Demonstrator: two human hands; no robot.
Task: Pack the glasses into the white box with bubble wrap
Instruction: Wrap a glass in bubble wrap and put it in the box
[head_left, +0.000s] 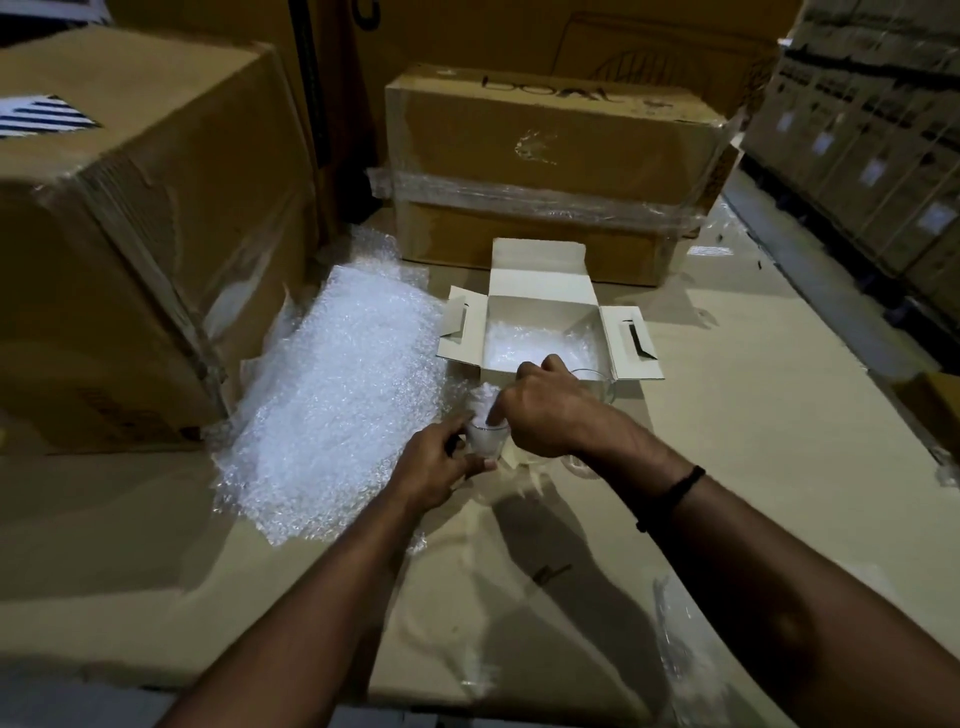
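A small clear glass (487, 441) stands on the cardboard surface, stuffed with a piece of bubble wrap (485, 402). My left hand (439, 467) grips the glass from the left side. My right hand (545, 410) is above it, with a finger pushing the bubble wrap down into the glass. Just behind sits the open white box (543, 306), flaps spread, with bubble wrap lining its bottom. Another clear glass (597, 384) stands behind my right hand, and a further glass (576, 465) shows partly under my right wrist.
A large sheet of bubble wrap (337, 395) lies to the left. Big cardboard cartons stand at the left (130, 234) and behind the box (556, 156). Stacked boxes (872, 145) line the right side. Plastic film (680, 660) lies at the lower right.
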